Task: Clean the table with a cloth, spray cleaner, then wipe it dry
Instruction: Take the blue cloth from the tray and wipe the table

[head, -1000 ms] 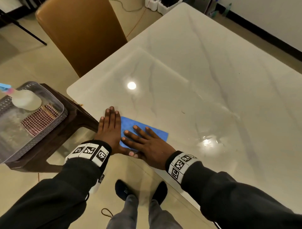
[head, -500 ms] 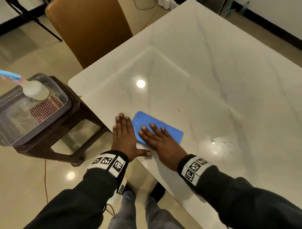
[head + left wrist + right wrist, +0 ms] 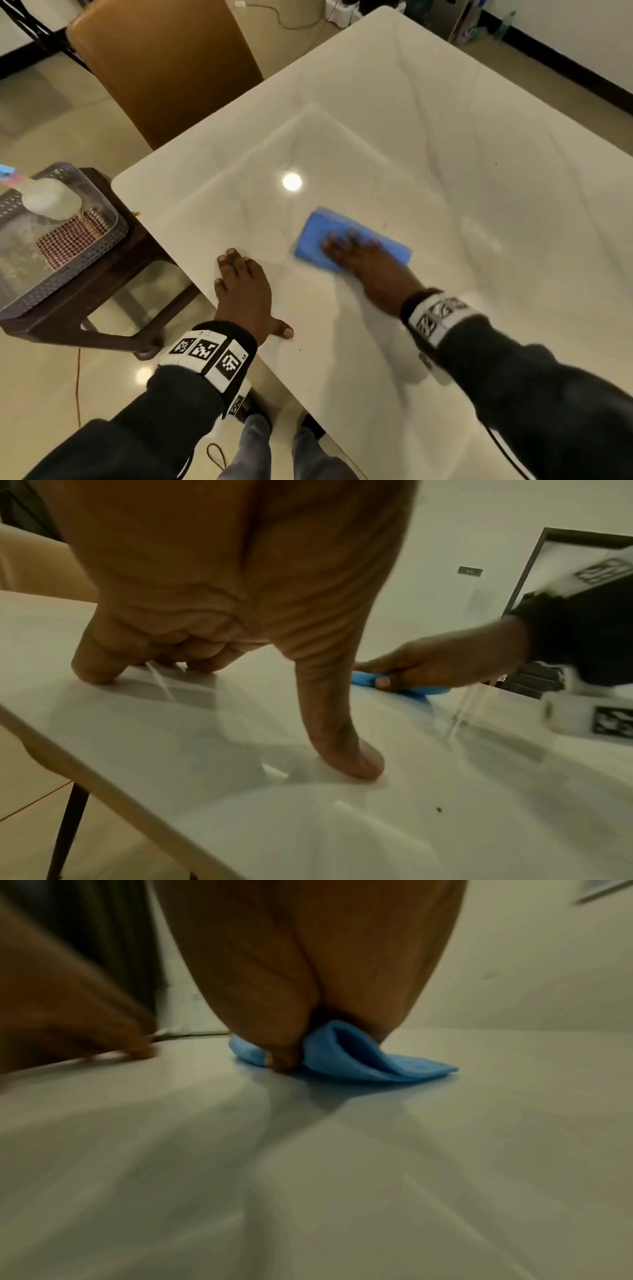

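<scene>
Blue cloth (image 3: 346, 236) lay flattened under the right hand (image 3: 370, 270); left hand (image 3: 245, 291) rested splayed on the table (image 3: 445, 154).

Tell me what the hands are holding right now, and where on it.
Nothing is gripped. The right hand presses flat on the blue cloth, covering its near half, thumb at its near edge. The left hand rests on bare table.

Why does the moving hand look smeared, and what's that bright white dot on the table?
Head view: the right hand and blue cloth are motion-blurred, while the left hand looks sharp; the dot is lamp glare on the glossy table. Right wrist view: dim and soft. Left wrist view: dim, the tabletop mirroring the room.
</scene>
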